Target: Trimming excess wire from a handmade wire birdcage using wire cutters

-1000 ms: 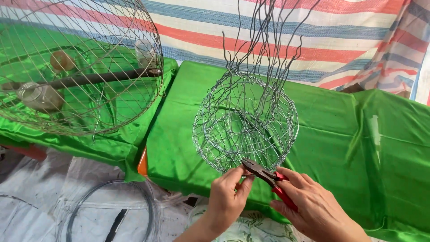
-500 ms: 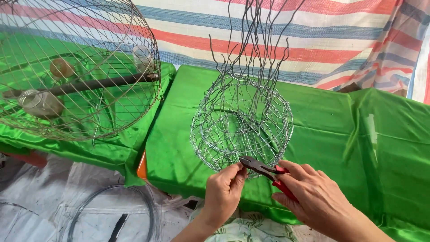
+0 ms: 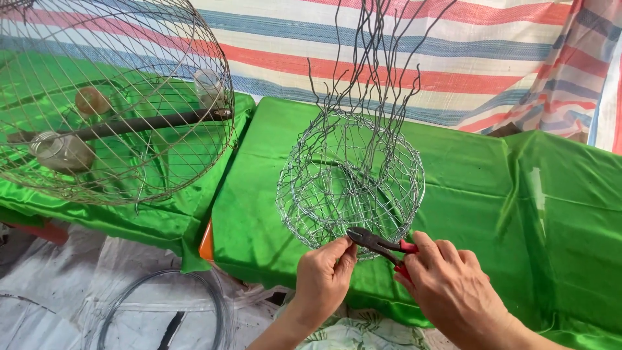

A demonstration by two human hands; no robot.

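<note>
1. A striped woven tarp (image 3: 492, 58) in red, blue and white hangs across the top of the frame as a backdrop.
2. Shiny green cloth (image 3: 518, 214) covers the work surface through the middle and right.
3. Pale plastic sheeting (image 3: 71, 285) covers the floor at lower left.
4. Even daylight, soft shadows.

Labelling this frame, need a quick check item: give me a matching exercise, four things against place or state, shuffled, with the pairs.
Things:
1. pliers
2. woven wire basket
3. finished wire cage
4. coil of wire

Place or state:
A. lying on the white sheet on the floor, lower left
B. gripped by the right hand, jaws at the basket's lower rim
C. upper left, with a dark perch and small cups inside
D. on the green cloth, loose wire ends sticking up, pinched at the rim by the left hand

Pairs: 1-B, 2-D, 3-C, 4-A
</note>
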